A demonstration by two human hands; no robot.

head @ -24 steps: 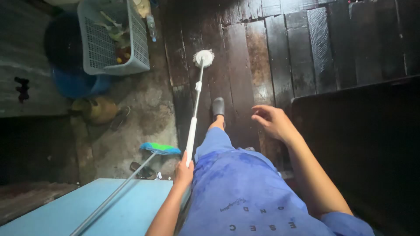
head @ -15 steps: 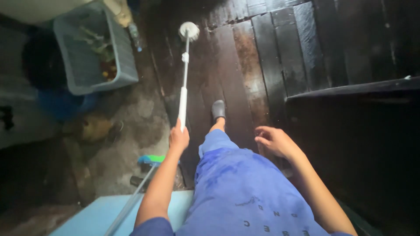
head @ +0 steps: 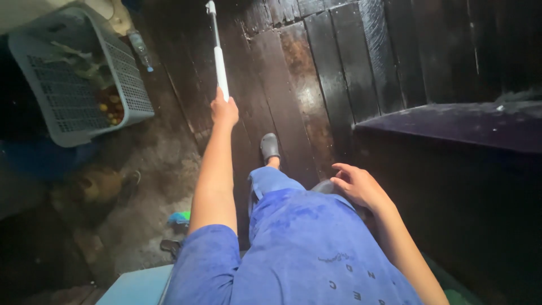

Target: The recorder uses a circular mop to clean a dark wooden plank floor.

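Since the earlier frame, the left hand (head: 224,110) had pushed further toward the top, fingers wrapped on the end of the smooth white pole (head: 217,49), kept long to reach over the wet dark floorboards (head: 307,85). Lower centre, the right hand (head: 359,186) hung loosely spread, holding nothing.

A grey plastic laundry basket (head: 113,73) stands at the upper left on the rough concrete floor (head: 158,164), with a clear plastic bottle (head: 141,49) just beside its far corner. Wet dark floorboards (head: 316,73) run alongside the concrete, and a dark raised ledge (head: 451,121) borders them on the right. A light blue board (head: 135,288) lies at the bottom edge, with a brownish pot (head: 96,183) near the basket.
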